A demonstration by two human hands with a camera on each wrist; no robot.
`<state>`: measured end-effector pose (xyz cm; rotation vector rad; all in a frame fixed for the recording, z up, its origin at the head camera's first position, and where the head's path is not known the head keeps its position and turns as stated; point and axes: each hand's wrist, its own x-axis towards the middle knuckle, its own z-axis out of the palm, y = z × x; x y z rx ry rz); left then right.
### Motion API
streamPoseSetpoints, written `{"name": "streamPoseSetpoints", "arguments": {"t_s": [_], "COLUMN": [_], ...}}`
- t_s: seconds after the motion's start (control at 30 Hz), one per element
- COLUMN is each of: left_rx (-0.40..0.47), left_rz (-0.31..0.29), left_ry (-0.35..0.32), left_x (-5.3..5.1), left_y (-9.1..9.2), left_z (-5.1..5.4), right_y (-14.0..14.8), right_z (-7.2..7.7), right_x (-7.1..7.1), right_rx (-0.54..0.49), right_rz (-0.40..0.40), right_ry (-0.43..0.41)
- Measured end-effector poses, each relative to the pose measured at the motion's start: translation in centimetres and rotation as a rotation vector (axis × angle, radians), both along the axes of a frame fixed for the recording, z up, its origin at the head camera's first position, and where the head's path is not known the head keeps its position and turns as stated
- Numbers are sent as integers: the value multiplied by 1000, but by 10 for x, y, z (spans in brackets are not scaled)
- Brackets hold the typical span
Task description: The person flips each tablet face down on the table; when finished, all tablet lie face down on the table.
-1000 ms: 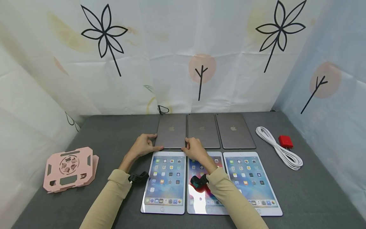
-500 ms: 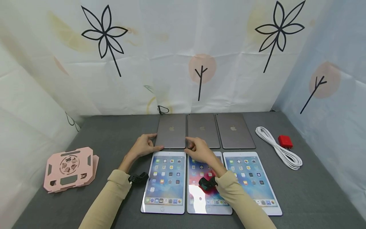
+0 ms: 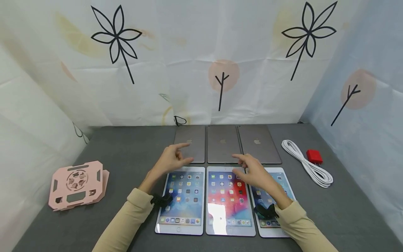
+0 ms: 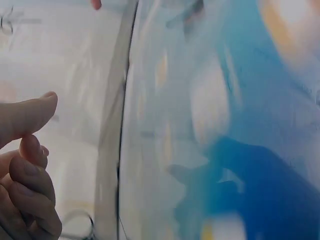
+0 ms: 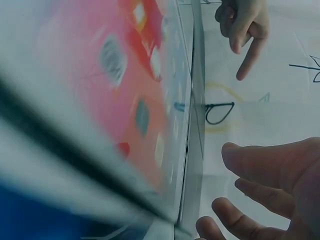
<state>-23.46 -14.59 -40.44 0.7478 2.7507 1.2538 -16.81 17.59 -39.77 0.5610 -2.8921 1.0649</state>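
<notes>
Three grey tablets lie face down in a back row: the left one [image 3: 196, 138], the middle one [image 3: 222, 148] and the right one [image 3: 259, 144]. In front, three white-framed tablets lie screen up: left [image 3: 187, 197], middle [image 3: 230, 201] and right [image 3: 263, 197]. My left hand [image 3: 171, 158] hovers over the left pair, thumb and index finger extended, holding nothing. My right hand [image 3: 255, 172], also holding nothing, is over the gap between the rows, partly hiding the right front tablet. In the right wrist view its fingers [image 5: 237, 217] are spread.
A pink folded stand with cut-outs [image 3: 77, 185] lies at the left. On the right are a coiled white cable [image 3: 306, 162] and a red plug adapter [image 3: 314, 156]. A patterned white curtain [image 3: 189, 70] rises behind the grey tabletop [image 3: 126, 147].
My left hand has lifted off the left grey tablet's edge and shifted slightly right. My right hand has left that tablet's other edge and moved right, uncovering the middle front tablet. The tablets look unmoved.
</notes>
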Motion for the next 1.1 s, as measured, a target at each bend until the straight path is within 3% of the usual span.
{"name": "streamPoseSetpoints", "arguments": {"t_s": [0.17, 0.43, 0.67, 0.87, 1.1], "left_rx": [-15, -46, -143, -343, -399], "left_rz": [-86, -169, -247, -247, -234], "left_ry": [31, 39, -20, 21, -14], "left_x": [6, 12, 20, 25, 28], "left_y": [28, 67, 111, 145, 168], "left_z": [6, 19, 15, 6, -4], "right_y": [25, 63, 90, 109, 117], "right_z": [1, -4, -10, -12, -14], "right_x": [14, 26, 34, 39, 35], "right_rx": [69, 168, 267, 300, 288], "right_rz": [-49, -132, -205, -246, -195], "right_ry": [28, 12, -46, -91, -145]}}
